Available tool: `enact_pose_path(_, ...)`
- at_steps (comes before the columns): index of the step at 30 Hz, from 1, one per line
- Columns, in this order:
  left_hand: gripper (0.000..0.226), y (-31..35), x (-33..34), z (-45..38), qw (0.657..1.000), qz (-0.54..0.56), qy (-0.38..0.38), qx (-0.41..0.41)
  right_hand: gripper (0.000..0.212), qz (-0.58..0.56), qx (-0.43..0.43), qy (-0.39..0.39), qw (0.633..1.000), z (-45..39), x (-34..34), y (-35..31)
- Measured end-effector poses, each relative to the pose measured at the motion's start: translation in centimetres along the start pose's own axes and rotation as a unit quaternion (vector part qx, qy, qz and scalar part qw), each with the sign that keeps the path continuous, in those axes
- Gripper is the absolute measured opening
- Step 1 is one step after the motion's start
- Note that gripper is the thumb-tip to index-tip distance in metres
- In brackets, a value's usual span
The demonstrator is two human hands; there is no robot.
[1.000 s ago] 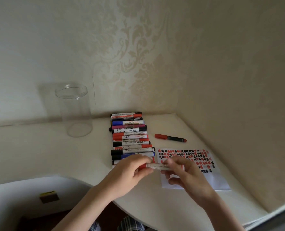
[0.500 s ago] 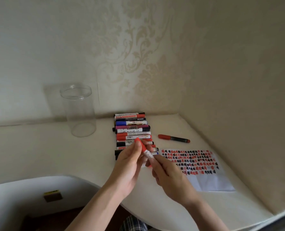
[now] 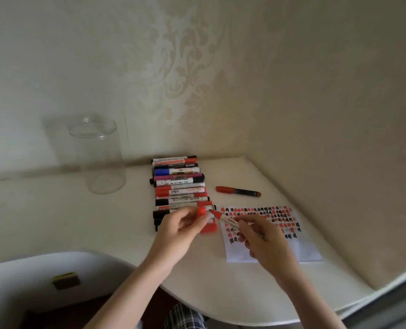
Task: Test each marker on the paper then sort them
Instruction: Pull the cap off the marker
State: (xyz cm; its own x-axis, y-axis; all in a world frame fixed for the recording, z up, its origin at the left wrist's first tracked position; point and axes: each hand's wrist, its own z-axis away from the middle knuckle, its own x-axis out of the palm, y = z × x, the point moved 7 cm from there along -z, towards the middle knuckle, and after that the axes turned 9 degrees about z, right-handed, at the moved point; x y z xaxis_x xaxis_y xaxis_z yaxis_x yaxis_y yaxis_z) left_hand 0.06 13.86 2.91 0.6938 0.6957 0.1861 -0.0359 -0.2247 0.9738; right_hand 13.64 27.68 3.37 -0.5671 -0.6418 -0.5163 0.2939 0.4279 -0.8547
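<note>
Left hand [image 3: 180,224]: I see it pinching a red plastic marker cap [image 3: 201,212].
Right hand [image 3: 263,243]: grips an uncapped red-tipped white marker [image 3: 225,219], tip up-left, above the white paper with red and black marks [image 3: 301,252].
Row of capped markers [image 3: 178,184]: on the cream table [image 3: 54,222], just beside the paper.

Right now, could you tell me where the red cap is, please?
In the head view, the left hand pinches the red cap just left of the uncapped marker, above the near end of the marker row.

Two hands [image 3: 180,230], one jar [image 3: 97,157], one paper [image 3: 268,233], one lone pen [image 3: 237,191], roughly fourteen stacked markers [image 3: 179,186].
</note>
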Motion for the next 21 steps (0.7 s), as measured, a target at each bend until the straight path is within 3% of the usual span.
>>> enact_pose_path(3,0.015,-1.2,0.5,0.3,0.993,-0.104,-0.037,0.051,0.01,-0.148,0.064,0.088,0.983,0.1,-1.9,1.6)
enact_pose_path(7,0.015,-2.0,1.4,0.9,0.967,-0.212,-0.089,0.108,0.014,-0.423,0.166,0.122,0.883,0.1,-2.0,4.0)
enact_pose_path(10,0.016,-2.2,2.1,1.2,0.938,-0.28,-0.137,0.153,0.015,-0.485,0.178,0.127,0.847,-0.3,-1.9,4.3)
enact_pose_path(15,0.019,-2.9,2.8,1.2,0.909,-0.33,-0.179,0.183,0.018,-0.358,0.128,0.112,0.918,-0.6,-2.3,3.8)
enact_pose_path(18,0.021,-3.3,3.1,1.3,0.886,-0.365,-0.194,0.21,0.004,-0.285,0.13,0.085,0.946,-0.8,-2.0,3.8)
enact_pose_path(21,0.025,-3.5,3.1,1.3,0.871,-0.39,-0.201,0.223,0.014,-0.195,0.148,0.045,0.969,-0.8,-1.4,3.7)
